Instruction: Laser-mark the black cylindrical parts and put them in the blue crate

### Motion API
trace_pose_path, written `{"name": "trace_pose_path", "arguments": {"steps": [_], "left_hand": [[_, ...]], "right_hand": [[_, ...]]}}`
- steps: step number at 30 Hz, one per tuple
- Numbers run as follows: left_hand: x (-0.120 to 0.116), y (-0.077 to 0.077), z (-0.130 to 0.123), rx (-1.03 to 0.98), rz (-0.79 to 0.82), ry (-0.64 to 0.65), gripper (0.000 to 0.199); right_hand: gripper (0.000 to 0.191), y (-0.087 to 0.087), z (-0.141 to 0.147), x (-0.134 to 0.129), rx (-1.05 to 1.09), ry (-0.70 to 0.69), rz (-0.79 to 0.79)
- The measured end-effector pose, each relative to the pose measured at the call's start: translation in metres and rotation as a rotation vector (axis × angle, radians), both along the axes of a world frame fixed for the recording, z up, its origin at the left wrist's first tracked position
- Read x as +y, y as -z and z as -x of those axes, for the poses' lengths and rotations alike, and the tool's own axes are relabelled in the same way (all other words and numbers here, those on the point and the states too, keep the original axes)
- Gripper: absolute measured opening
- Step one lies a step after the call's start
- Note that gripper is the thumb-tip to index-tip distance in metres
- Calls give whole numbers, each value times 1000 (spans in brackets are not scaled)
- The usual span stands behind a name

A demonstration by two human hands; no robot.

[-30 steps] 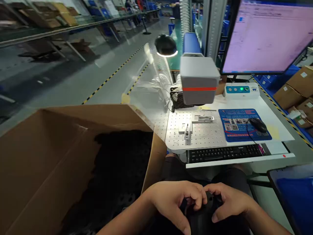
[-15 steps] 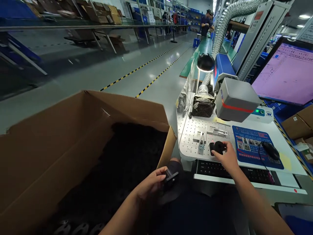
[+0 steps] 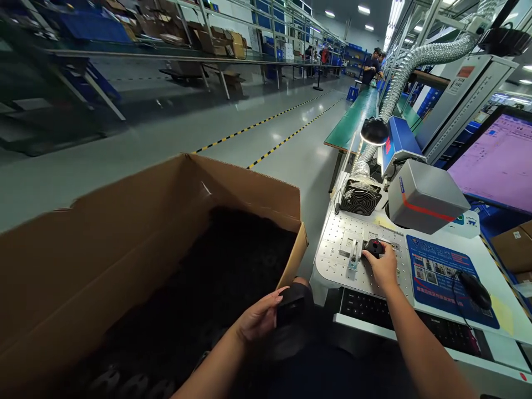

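Note:
My right hand (image 3: 385, 268) pinches a small black part with a rounded top (image 3: 374, 247) over the perforated metal plate (image 3: 330, 260). That part sits up against the metal stop blocks (image 3: 351, 250) on the plate, and a red light spot shows on it. Lower down, beside the carton's corner, my left hand (image 3: 261, 317) grips another black part (image 3: 286, 306) between thumb and fingers. Its exact shape blends into the dark clothing behind it.
A large cardboard box (image 3: 245, 183) holding a dark heap of black parts stands at left. Above the plate hangs a grey machine head (image 3: 428, 194), with a fan (image 3: 361, 198) behind. A keyboard (image 3: 366, 307), mouse (image 3: 474, 289) and blue mat (image 3: 444, 277) lie at right.
My right hand has moved its black part further back on the plate, against the stop blocks. The part in my left hand has turned, hiding its lighter edge. The camera view has shifted.

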State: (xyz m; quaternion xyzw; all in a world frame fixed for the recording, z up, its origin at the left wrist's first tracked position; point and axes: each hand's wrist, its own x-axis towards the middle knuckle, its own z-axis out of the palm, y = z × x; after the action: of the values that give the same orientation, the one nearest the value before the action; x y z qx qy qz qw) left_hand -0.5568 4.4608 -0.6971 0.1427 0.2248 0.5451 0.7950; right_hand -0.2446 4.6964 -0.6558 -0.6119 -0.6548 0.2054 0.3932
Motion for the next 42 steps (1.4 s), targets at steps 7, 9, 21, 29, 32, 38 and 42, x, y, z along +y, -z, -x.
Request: {"name": "trace_pose_path", "arguments": {"steps": [7, 9, 21, 29, 32, 38, 42], "left_hand": [[-2, 1, 3, -2, 13, -4, 29], [-1, 3, 3, 5, 13, -4, 28], [0, 1, 2, -26, 32, -4, 31], [-2, 5, 2, 39, 70, -9, 33], [-3, 5, 3, 60, 99, 3, 30], [0, 3, 3, 68, 85, 30, 33], [2, 4, 4, 55, 38, 74, 33]], "right_hand": [[71, 0, 0, -6, -34, -11, -14], [78, 2, -3, -12, -32, 0, -13], [49, 19, -12, -17, -50, 53, 58], [54, 9, -6, -19, 31, 67, 82], [69, 1, -10, -25, 50, 67, 122], [59, -13, -45, -85, 123, 13, 72], [44, -4, -67, -145, 121, -64, 136]]}}
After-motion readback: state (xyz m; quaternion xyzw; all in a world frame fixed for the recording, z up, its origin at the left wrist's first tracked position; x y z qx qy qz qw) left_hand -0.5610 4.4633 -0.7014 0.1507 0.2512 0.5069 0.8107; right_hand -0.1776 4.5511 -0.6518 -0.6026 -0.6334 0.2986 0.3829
